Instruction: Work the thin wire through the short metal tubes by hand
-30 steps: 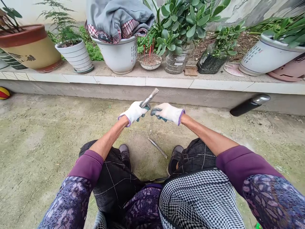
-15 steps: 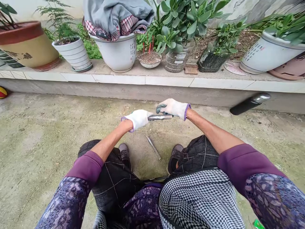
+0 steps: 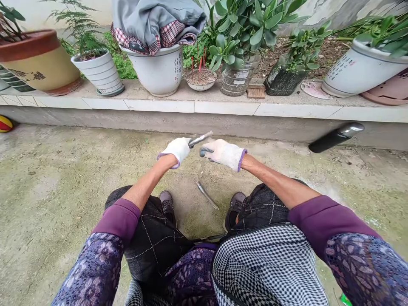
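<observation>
My left hand (image 3: 176, 151), in a white work glove with a purple cuff, is closed around one end of a short silvery metal rod (image 3: 200, 138). The rod tilts up to the right, and its middle looks ridged or wrapped. My right hand (image 3: 223, 154), gloved alike with dark grey on the fingers, is just below the rod's free end. Its fingers are curved and apart, slightly blurred, with nothing visible in them. A second, similar metal rod (image 3: 207, 195) lies slantwise on the ground between my shoes.
Ahead runs a low tiled ledge (image 3: 223, 107) bearing several potted plants, a white pot (image 3: 153, 70) with clothes over it and a small brush (image 3: 256, 91). A black cylinder with a silver end (image 3: 334, 138) leans against it at right. A ball (image 3: 4, 123) is far left.
The held rod has swung from level to tilted up at its right end, moving slightly left with my left hand. My right hand has shifted left and down, below the rod.
</observation>
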`<state>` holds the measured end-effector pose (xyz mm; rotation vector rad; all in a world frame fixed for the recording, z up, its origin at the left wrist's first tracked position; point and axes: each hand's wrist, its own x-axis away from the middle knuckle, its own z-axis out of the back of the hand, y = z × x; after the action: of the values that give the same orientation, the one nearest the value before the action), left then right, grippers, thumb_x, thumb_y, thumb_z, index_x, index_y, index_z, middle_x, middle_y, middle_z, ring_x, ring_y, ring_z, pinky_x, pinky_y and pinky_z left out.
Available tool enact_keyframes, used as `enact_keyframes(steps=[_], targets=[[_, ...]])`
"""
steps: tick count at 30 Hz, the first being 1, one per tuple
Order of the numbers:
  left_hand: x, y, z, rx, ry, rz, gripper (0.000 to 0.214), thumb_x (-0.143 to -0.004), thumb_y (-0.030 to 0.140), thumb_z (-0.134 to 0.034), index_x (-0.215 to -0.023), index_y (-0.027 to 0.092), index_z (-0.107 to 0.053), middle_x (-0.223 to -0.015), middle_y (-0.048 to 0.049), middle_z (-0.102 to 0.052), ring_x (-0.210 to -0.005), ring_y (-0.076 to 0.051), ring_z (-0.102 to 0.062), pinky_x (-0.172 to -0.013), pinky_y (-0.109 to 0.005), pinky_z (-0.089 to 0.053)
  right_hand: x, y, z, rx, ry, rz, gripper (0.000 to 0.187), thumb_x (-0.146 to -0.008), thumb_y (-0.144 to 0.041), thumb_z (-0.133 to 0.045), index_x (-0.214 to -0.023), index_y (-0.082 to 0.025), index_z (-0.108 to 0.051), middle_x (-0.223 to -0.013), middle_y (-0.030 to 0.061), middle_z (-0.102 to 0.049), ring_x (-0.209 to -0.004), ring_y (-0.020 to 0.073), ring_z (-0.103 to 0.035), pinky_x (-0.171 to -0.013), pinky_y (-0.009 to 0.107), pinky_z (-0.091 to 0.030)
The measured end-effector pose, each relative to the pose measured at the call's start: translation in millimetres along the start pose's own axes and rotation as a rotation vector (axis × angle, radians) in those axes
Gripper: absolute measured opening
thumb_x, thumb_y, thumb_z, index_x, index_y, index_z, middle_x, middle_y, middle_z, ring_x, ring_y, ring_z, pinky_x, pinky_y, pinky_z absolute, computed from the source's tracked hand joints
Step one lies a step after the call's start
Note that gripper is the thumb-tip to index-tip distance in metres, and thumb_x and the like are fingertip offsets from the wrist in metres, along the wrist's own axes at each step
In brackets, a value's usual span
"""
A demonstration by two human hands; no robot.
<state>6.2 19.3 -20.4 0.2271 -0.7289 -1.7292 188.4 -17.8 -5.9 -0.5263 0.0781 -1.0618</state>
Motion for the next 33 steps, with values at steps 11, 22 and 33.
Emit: enact_keyframes(steps=[11,22,33], targets=[[24.7,22.0,-5.1,-0.118,-0.183,-0.087,0.012,-0.072,0.019,-0.065,-0.082,0.018,-0.072,-0.06,-0.0013,-0.062,-0.06,-0.014,-0.058,-0.058,-0.023,-0.043,-6.3,39.9,25.6,-0.091,0.077,-0.118,0.021,-0.085,-0.02,-0.052,-0.094,-0.015,-0.071,-0.07,-0.0001,-0.062,-0.055,0.0087,-0.049,-0.053,0.022,-0.035],[23.1,18.2,20.1,0.498,-0.007,-0.019,0.042,-0.078,0.027,-0.065,-0.119,0.018,-0.062,-0.058,0.0057,-0.046,-0.042,-0.005,-0.037,-0.037,-0.016,-0.03,-13.7,17.3,-6.4,-0.406,0.033,-0.164,0.019,-0.086,-0.018,-0.052,-0.094,-0.015,-0.07,-0.065,0.001,-0.063,-0.048,0.0075,-0.05,-0.043,0.018,-0.04],[8.4,8.4,25.6,0.512,0.056,-0.032,0.036,-0.09,0.038,-0.049,-0.12,0.021,-0.057,-0.065,0.0034,-0.052,-0.042,-0.007,-0.036,-0.043,-0.02,-0.035,6.8,2.6,14.5,-0.218,0.104,-0.103,0.025,-0.089,-0.02,-0.048,-0.1,-0.015,-0.071,-0.068,-0.0004,-0.063,-0.05,0.0072,-0.049,-0.052,0.021,-0.037]])
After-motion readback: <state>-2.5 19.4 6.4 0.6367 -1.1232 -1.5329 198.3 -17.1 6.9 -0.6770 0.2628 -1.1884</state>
